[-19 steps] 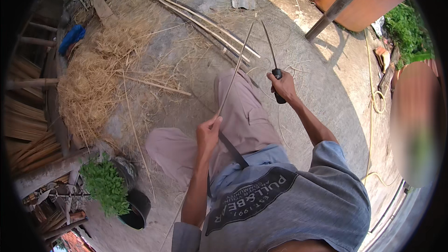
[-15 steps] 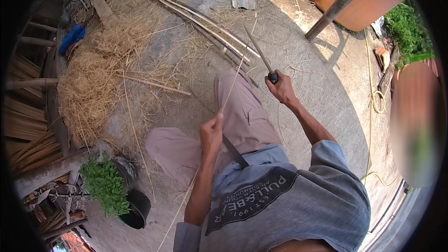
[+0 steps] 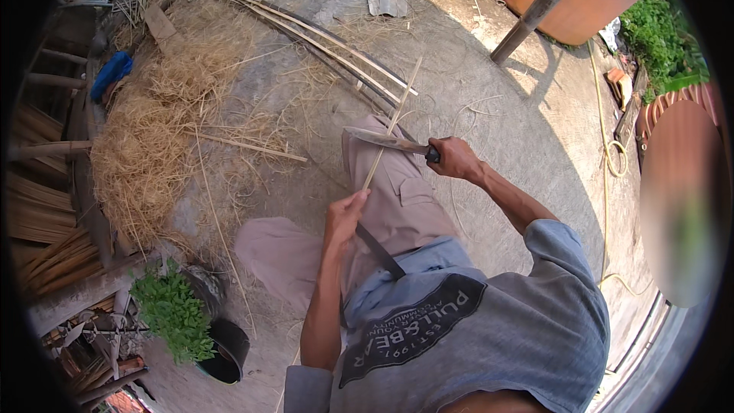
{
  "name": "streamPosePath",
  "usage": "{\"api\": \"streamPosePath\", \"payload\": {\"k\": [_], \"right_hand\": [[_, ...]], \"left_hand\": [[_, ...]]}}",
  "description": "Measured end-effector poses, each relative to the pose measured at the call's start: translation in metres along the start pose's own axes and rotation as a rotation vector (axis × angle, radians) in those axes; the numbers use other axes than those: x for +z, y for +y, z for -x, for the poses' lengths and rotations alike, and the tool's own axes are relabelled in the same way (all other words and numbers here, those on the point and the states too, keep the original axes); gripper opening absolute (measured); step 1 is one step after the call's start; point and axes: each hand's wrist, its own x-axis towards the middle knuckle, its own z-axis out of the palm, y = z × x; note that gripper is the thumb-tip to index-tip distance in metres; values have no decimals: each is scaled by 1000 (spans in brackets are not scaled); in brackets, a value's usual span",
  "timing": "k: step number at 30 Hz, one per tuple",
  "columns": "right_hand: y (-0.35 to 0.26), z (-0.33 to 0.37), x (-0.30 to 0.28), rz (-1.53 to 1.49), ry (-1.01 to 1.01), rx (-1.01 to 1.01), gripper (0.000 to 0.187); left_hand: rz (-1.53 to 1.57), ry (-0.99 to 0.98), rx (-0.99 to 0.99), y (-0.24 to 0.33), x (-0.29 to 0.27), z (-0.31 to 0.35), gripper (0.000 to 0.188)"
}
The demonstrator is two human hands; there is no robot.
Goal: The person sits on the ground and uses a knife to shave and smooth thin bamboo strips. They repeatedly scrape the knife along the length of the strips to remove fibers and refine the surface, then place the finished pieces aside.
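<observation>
Concrete floor (image 3: 527,157) lies partly shaded. Left hand (image 3: 346,218), nearer, pinches a pale strip (image 3: 373,170), its long axis slanting forward and rightward over the trouser leg (image 3: 401,203); right hand (image 3: 456,159), farther out, grips a knife (image 3: 404,144) whose blade crosses the strip. Beyond, shavings (image 3: 149,153) heap toward the floor's left edge.

Knife blade (image 3: 406,145), dull metal; strip (image 3: 397,113), matt, wood-like; trousers (image 3: 401,176), matt cloth; ground (image 3: 508,176), rough, matt, concrete-like.
</observation>
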Motion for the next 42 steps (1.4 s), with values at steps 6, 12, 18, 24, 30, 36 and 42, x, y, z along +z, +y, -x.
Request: {"api": "streamPosePath", "payload": {"k": [6, 12, 18, 24, 30, 36, 42], "right_hand": [[-8, 11, 15, 59, 32, -48, 24], [34, -17, -17, -4, 162, 213, 22], [97, -22, -19, -360, 343, 752, 28], [-22, -1, -28, -68, -48, 118, 26], [17, -5, -19, -108, 95, 468, 29], [27, -14, -25, -49, 78, 393, 24], [5, -36, -14, 128, -27, 54, 29]], "left_hand": [[-29, 42, 36, 2, -1, -1, 41], [-61, 58, 103, -21, -13, -1, 40], [-177, -14, 52, -22, -13, 8, 38], [-635, 274, 375, -18, -2, 12, 47], [-721, 361, 476, -29, 19, 1, 43], [-768, 385, 468, -42, 7, 11, 44], [-694, 422, 409, -34, -5, 26, 42]]}}
